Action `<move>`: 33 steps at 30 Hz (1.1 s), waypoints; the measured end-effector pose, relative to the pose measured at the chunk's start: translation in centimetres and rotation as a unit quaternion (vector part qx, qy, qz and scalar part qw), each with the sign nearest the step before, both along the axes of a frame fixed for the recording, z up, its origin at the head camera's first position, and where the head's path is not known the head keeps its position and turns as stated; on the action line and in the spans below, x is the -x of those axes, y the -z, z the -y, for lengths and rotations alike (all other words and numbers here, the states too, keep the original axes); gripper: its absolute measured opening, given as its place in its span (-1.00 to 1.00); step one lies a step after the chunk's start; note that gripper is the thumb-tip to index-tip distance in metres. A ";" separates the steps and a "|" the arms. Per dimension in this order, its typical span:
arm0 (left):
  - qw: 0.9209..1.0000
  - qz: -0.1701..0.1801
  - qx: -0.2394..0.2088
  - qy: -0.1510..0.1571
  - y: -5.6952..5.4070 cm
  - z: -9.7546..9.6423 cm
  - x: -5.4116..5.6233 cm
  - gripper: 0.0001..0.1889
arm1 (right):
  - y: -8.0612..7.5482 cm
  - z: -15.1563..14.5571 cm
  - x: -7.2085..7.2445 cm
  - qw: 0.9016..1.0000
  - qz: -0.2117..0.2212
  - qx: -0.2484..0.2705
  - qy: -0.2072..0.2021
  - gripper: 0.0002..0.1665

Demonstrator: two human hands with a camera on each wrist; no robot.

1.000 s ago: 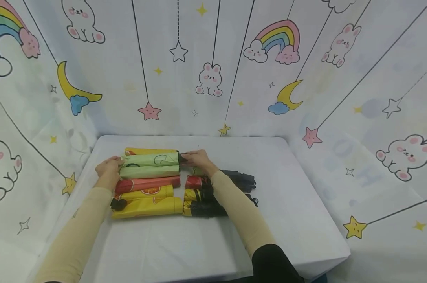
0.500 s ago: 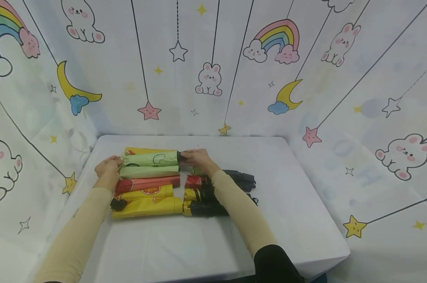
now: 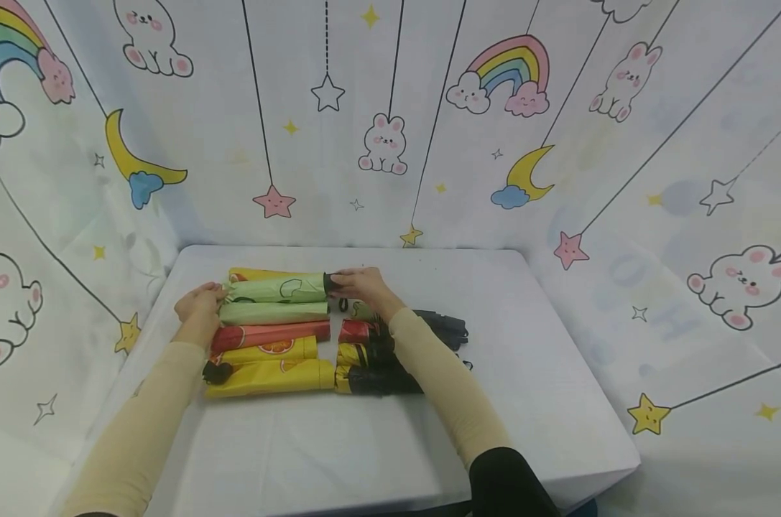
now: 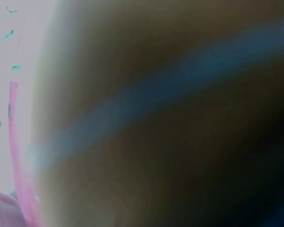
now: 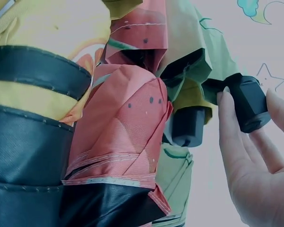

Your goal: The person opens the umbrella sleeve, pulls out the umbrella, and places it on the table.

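A light green folded umbrella [image 3: 274,289] with a dark avocado-like outline lies across the far end of the left row. My right hand [image 3: 366,289] pinches its black handle [image 5: 248,103] between thumb and fingers, as the right wrist view shows. At the opposite end, my left hand [image 3: 198,307] holds the green fabric with its fingertips; the left wrist view is too blurred to show the grip. Nearer me lie a second green umbrella [image 3: 274,313], a red one [image 3: 274,336] and yellow ones [image 3: 270,378]. A yellow strip [image 3: 274,274] shows behind the held umbrella.
Right of the row, under my right forearm, lie more folded items with black ends: a red one [image 3: 353,332], yellow-and-black ones [image 3: 371,380] and black ones [image 3: 451,327]. A white cloth covers the table [image 3: 526,402]. Printed curtains [image 3: 338,165] rise at the back and sides.
My right hand has shifted very slightly upward at the handle, and a small black loop now shows below it. The left hand and the row of umbrellas stay as they were.
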State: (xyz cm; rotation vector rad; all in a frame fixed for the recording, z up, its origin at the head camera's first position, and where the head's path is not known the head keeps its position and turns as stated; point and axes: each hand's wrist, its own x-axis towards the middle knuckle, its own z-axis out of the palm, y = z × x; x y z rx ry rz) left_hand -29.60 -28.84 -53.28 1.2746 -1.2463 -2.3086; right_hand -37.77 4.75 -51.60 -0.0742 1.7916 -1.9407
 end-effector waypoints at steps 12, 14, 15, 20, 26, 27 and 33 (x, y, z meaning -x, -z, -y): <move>1.000 0.003 0.000 0.008 -0.2 -0.3 -0.2 -0.46 | 0.2 -0.4 0.1 1.000 0.018 0.011 0.007 -0.42; 1.000 0.001 -0.001 0.008 -0.3 -0.3 -0.3 -0.45 | 0.3 -0.5 0.1 1.000 0.021 0.018 0.007 -0.43; 1.000 0.000 -0.002 0.009 -0.3 -0.3 -0.3 -0.44 | 0.4 -0.5 0.2 0.999 0.022 0.022 0.008 -0.43; 1.000 0.006 0.002 0.012 -0.3 -0.2 -0.4 -0.45 | 0.4 -0.8 0.2 0.999 0.024 0.026 0.017 -0.44; 1.000 0.011 0.001 0.012 -0.1 0.1 -0.3 -0.48 | 0.5 -1.4 0.2 0.999 0.018 0.024 0.019 -0.40; 1.000 0.013 0.002 0.013 -0.1 0.0 -0.3 -0.47 | 0.5 -1.4 0.2 0.999 0.020 0.025 0.019 -0.41; 1.000 0.014 0.006 0.010 -0.2 -0.1 -0.3 -0.49 | 0.5 -1.8 0.2 0.999 0.028 0.034 0.023 -0.41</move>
